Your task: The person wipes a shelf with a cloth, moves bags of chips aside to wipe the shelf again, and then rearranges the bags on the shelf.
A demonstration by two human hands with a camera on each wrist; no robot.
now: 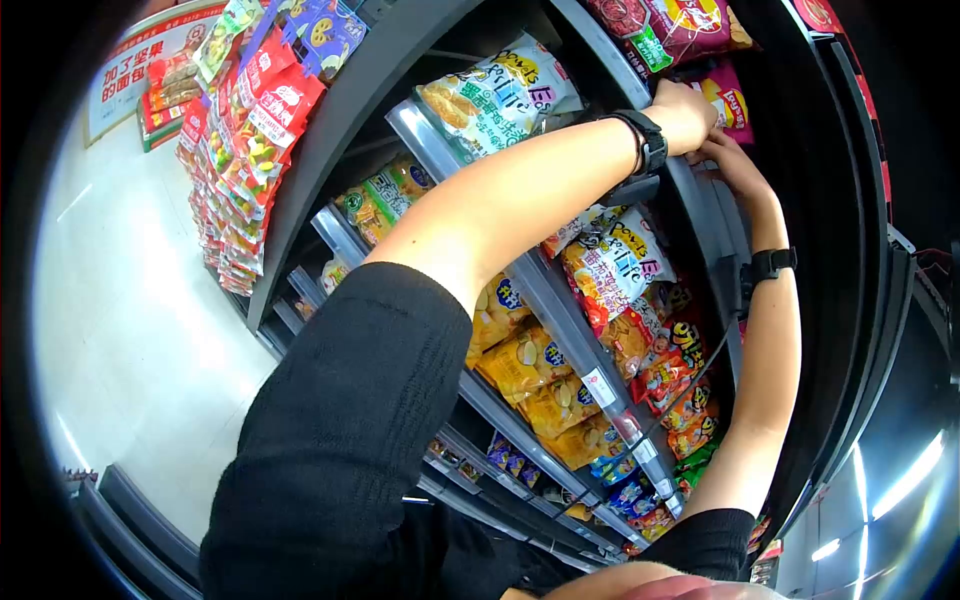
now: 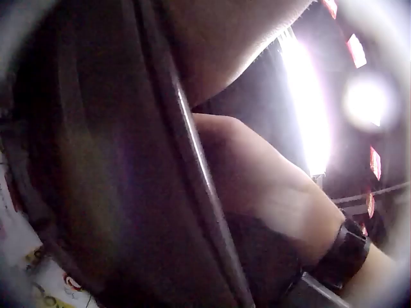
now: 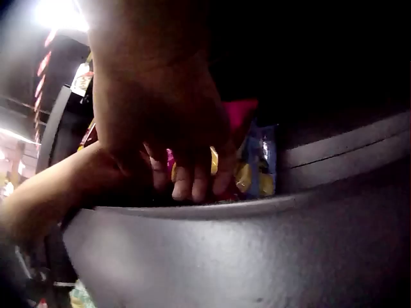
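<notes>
In the head view, the left hand [image 1: 684, 114] is at the upper shelf, beside a pink snack bag [image 1: 728, 102]; its fingers are mostly hidden. The right hand [image 1: 738, 168] reaches in from the right, its fingertips close to the left hand. In the right wrist view, the right hand [image 3: 164, 122] hangs over the shelf's grey edge [image 3: 192, 250], fingers [image 3: 183, 183] pointing down, slightly bent and apart. Behind them show a pink bag [image 3: 241, 120] and a blue packet [image 3: 264, 157]. Dark, blurred surfaces fill much of the left wrist view, with the right forearm [image 2: 276, 179] beyond.
Tilted shelves hold a white chip bag [image 1: 500, 95], another white bag [image 1: 625, 262] and yellow bags [image 1: 525, 362]. A dark-red bag [image 1: 685, 25] lies above the hands. Red packets [image 1: 270, 125] hang at the left. A thin dark cord [image 1: 700, 370] crosses the shelf fronts.
</notes>
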